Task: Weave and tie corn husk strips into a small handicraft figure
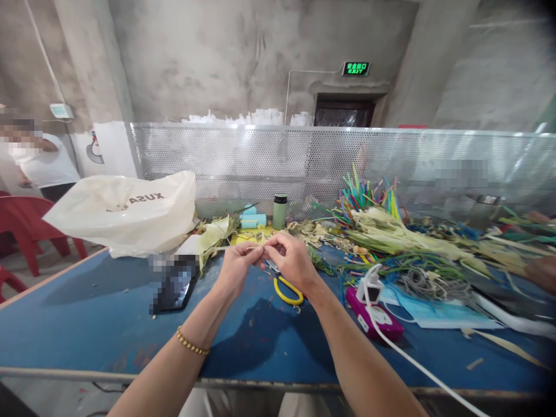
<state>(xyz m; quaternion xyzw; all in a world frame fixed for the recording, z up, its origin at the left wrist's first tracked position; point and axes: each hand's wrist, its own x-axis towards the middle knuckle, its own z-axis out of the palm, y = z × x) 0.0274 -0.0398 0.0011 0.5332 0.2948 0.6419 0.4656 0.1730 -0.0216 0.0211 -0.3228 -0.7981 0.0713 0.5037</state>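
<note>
My left hand [237,265] and my right hand [290,259] meet above the blue table [95,313], fingers pinched together on a thin pale strip [259,249] stretched between them. Yellow-handled cutters [285,289] lie on the table just under my right hand. A phone [174,286] lies to the left of my left wrist, which wears a gold bead bracelet [191,343].
A white plastic bag [125,211] sits at the back left. Corn-husk strips and coloured wires [391,231] pile up on the right. A purple power bank [376,313] has a white cable, a green bottle [280,211] stands behind, and a perforated metal screen [304,156] backs the table. A person stands far left beside red chairs [26,226].
</note>
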